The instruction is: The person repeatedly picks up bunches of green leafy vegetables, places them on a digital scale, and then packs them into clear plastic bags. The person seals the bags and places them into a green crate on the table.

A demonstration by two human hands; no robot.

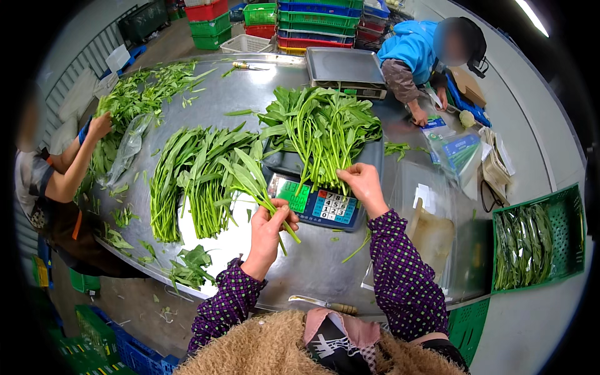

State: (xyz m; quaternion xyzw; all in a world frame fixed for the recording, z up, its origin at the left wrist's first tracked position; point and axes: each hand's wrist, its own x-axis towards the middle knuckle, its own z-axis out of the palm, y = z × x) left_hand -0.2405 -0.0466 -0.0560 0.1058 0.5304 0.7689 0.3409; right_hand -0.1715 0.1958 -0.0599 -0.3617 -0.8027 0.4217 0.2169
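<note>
My left hand (272,228) is closed round a few stems of leafy greens (253,180), in front of the scale's lit display. A large bunch of water spinach (323,136) lies on the digital scale (328,211), its cut stems towards me. At the near right end of those stems is my right hand (363,183), with thumb and forefinger pinched together at a stem; how firmly it grips is unclear. Left of the scale two more bunches (201,187) lie side by side on the steel table (300,262).
A knife (328,304) lies at the near edge, another (248,66) at the back. Bagged greens fill part of a green crate (536,248) at right. One co-worker (417,56) handles packaging at back right; another (65,178) holds greens at left. A second scale (347,68) stands behind.
</note>
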